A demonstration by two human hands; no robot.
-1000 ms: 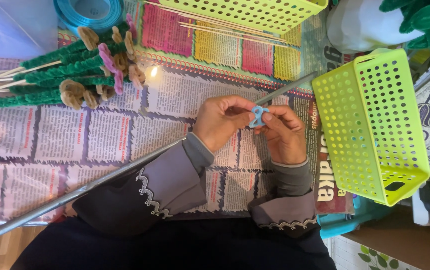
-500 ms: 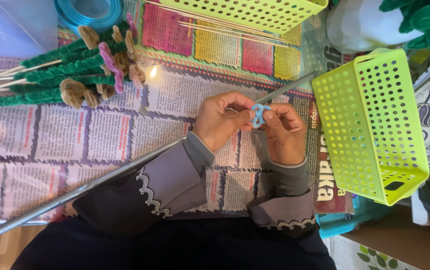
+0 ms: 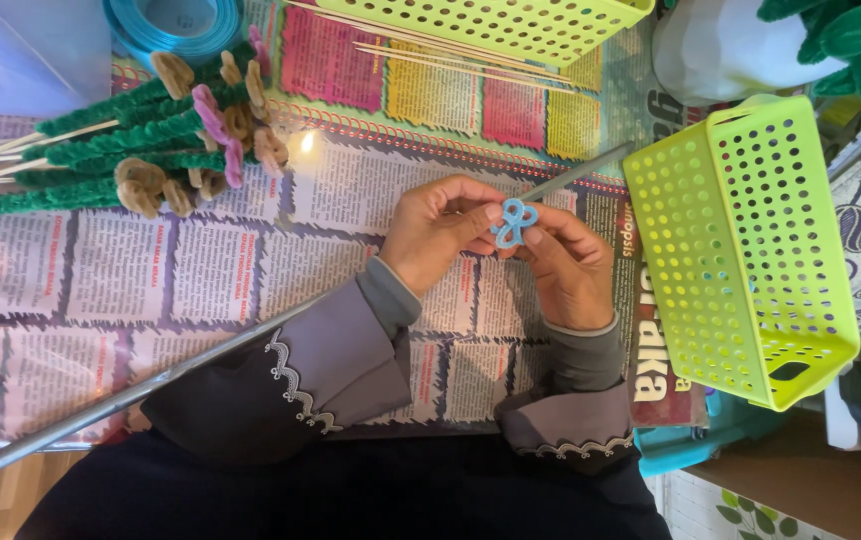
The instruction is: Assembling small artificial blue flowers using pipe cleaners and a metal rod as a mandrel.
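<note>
Newspaper sheets (image 3: 101, 280) covered the tabletop from edge to edge.

Held item: small blue pipe-cleaner loop piece (image 3: 514, 222), raised just above the paper at centre. Left hand (image 3: 441, 235) pinched its left side between thumb and fingertips; right hand (image 3: 571, 265) pinched its right and lower side, fingers curled.

Risks, as judged: the loops could spring open or twist out of shape if either pinch slackened; dropped, the piece might slide under the long grey metal rod (image 3: 251, 340) crossing beneath both forearms. A sleeve could nudge that rod.

Room: right hand stood near the lime perforated basket (image 3: 741, 250), tilted on its side, so an outward elbow swing was cramped. Left side lay open up to the bundle of green-stemmed pipe-cleaner flowers (image 3: 141, 160). Above lay thin wooden skewers (image 3: 451, 55), a second lime basket (image 3: 491, 20) and a blue ribbon roll (image 3: 176, 25), well apart.
</note>
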